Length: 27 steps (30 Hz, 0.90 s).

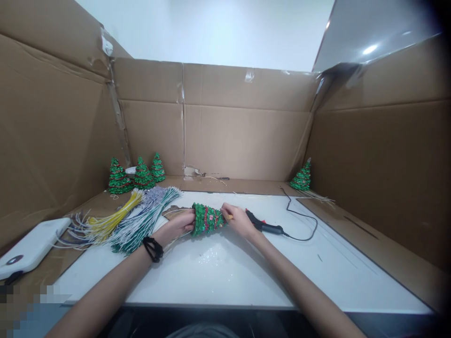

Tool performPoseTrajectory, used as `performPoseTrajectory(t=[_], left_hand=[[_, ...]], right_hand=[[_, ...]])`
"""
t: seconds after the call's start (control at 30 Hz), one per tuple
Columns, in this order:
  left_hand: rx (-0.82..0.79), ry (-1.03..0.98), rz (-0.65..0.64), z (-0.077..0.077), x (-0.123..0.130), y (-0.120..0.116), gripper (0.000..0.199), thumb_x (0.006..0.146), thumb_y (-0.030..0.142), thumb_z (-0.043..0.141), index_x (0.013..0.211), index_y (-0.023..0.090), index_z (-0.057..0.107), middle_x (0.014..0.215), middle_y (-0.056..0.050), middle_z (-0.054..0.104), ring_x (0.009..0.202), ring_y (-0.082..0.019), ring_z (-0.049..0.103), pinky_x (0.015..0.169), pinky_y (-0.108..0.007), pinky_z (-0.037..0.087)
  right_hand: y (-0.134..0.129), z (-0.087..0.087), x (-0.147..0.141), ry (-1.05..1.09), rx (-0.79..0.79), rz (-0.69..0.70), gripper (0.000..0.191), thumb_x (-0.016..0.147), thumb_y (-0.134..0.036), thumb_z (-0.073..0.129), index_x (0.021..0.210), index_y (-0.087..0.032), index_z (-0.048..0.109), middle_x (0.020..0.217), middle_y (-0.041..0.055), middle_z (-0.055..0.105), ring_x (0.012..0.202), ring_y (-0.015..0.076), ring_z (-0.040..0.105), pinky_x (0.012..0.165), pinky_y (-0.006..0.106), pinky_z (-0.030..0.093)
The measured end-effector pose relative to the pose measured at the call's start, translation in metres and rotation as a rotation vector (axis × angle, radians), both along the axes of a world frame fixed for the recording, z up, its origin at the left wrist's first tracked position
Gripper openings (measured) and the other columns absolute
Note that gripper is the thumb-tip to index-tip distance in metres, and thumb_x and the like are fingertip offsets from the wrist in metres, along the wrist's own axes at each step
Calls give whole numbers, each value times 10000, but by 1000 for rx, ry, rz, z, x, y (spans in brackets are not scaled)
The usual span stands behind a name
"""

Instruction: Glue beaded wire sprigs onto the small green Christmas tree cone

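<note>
A small green Christmas tree ornament point(207, 218) with red garlands lies on its side above the white board. My left hand point(181, 222) is closed around its base end, with thin white wires trailing behind. At the tree's tip, my right hand point(237, 219) pinches a short yellowish piece point(229, 217), too small to make out fully. Just beyond that hand lies a black tool with red parts, apparently a hot glue gun point(271, 228), its cord running right. Bundles of wire, yellow point(116, 213) and green-and-white point(148, 223), lie left of my left hand.
Three finished-looking trees point(143, 174) stand at the back left, another tree point(302, 177) at the back right. A white box-like device point(33, 246) sits at far left. Cardboard walls point(246, 136) enclose the white board point(211, 286), which has glitter scattered on it.
</note>
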<state>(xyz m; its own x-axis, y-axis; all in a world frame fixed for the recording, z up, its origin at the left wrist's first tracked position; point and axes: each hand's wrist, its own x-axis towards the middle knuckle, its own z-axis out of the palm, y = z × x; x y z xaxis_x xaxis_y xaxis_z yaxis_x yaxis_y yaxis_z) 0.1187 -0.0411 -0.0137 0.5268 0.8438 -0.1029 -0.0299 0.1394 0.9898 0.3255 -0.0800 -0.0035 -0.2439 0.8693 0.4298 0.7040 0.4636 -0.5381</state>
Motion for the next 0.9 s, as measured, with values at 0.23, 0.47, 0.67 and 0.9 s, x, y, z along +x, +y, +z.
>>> performPoseTrajectory(t=[0.23, 0.47, 0.67, 0.9], left_hand=[[29, 64, -23, 8, -1, -3, 130, 632, 210, 626, 743, 147, 607, 462, 72, 374, 382, -27, 166, 385, -219, 96], [17, 181, 105, 9, 1, -2, 81, 680, 175, 590, 745, 146, 629, 453, 62, 397, 364, -27, 158, 390, -215, 90], [33, 170, 85, 5, 0, 1, 80, 679, 125, 556, 733, 140, 614, 482, 62, 400, 360, -14, 159, 377, -205, 86], [43, 129, 67, 6, -2, 0, 176, 647, 88, 531, 782, 138, 631, 476, 69, 393, 361, -12, 173, 369, -206, 80]], right_hand=[[1, -4, -3, 78, -5, 50, 243, 874, -299, 347, 650, -206, 350, 621, -38, 412, 586, 116, 358, 571, 228, 277], [0, -5, -7, 63, 9, 60, 259, 894, -321, 337, 670, -203, 384, 685, -17, 473, 649, 130, 417, 619, 235, 308], [-1, -4, -10, 28, -2, 25, 253, 900, -315, 332, 692, -205, 425, 698, -6, 508, 662, 141, 451, 620, 238, 311], [-1, -5, -12, -43, 25, 8, 239, 899, -275, 333, 712, -207, 465, 727, 3, 527, 668, 144, 458, 615, 243, 306]])
